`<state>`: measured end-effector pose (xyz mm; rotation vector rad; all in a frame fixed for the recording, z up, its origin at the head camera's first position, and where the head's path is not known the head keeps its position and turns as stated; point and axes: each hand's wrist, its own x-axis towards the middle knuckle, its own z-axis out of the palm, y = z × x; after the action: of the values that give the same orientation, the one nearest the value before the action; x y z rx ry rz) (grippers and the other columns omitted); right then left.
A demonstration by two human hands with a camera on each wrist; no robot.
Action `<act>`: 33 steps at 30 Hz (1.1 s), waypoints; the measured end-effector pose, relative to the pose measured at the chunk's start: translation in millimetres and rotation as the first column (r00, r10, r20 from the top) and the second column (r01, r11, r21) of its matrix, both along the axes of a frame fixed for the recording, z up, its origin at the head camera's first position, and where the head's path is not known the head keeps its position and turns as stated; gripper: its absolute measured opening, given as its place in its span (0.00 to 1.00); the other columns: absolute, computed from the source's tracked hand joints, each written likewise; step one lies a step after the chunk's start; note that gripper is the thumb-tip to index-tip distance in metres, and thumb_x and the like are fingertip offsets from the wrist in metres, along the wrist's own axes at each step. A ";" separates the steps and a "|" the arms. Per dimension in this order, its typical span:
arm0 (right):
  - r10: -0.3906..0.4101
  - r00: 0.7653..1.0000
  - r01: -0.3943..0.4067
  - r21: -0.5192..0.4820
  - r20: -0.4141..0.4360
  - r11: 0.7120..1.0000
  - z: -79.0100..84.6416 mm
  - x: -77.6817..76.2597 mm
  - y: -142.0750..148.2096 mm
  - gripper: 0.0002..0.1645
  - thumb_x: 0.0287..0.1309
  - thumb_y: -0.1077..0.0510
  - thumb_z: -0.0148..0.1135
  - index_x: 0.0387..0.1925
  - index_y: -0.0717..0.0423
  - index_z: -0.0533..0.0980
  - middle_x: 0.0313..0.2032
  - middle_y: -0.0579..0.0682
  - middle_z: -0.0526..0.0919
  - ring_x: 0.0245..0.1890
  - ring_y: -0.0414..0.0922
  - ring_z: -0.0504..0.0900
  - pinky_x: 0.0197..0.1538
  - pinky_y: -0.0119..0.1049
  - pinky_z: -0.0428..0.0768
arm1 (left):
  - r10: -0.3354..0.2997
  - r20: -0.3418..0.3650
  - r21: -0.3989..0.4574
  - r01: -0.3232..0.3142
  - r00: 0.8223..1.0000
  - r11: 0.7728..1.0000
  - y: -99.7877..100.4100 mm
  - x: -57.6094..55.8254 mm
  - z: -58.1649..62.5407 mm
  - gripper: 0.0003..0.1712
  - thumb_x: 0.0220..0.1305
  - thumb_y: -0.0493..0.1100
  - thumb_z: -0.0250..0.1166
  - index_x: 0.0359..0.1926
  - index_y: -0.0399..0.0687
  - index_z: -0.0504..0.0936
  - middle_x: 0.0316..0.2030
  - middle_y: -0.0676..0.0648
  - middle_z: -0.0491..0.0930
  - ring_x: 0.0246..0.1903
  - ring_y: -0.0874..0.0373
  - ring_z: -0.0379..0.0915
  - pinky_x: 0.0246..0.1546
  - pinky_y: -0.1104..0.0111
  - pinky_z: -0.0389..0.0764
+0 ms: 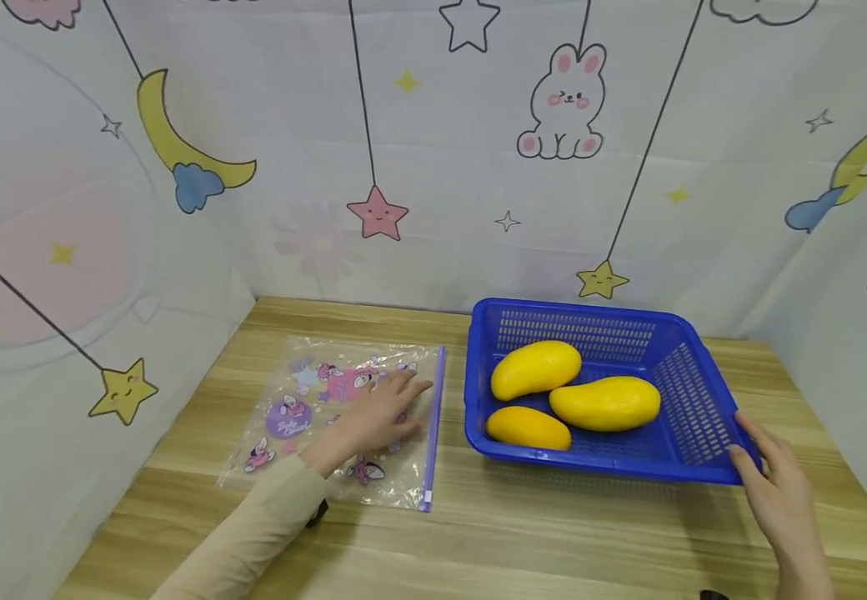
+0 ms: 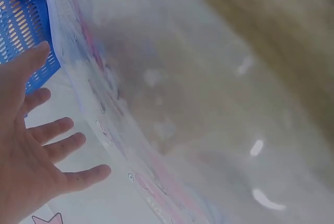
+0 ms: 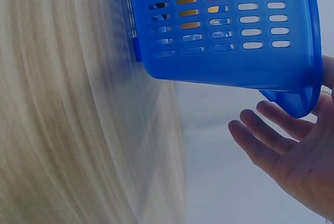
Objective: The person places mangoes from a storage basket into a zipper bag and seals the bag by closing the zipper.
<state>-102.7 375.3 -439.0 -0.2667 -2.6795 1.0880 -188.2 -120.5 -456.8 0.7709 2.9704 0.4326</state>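
My left hand hovers low over a clear zip bag with pink and purple cartoon prints, lying flat on the table. In the left wrist view its fingers are spread and hold nothing, and the bag's clear film fills much of that picture. At the near right corner of a blue plastic basket, my right hand holds the rim between thumb and index finger. The other fingers extend below the rim in the right wrist view. Three yellow mangoes lie inside the basket, toward its left.
The wood-grain table is enclosed by white cloth printed with stars, moons and a rabbit, at the back and both sides. A purple slider strip edges the bag close to the basket's left side.
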 end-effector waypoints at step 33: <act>0.226 0.961 -0.218 0.070 -0.159 0.974 27.3 -10.5 -36.4 0.25 0.69 0.60 0.48 0.65 0.66 0.66 0.66 0.73 0.61 0.64 0.75 0.56 0.61 0.76 0.51 | -0.124 0.158 -0.038 0.131 0.980 0.991 6.9 -19.3 -6.5 0.37 0.51 0.63 0.68 0.63 0.66 0.72 0.71 0.34 0.58 0.69 0.37 0.57 0.64 0.35 0.60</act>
<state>-113.2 338.9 -411.7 0.1332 -2.6274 1.0476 -207.5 -113.6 -463.3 0.8738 2.7580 0.3924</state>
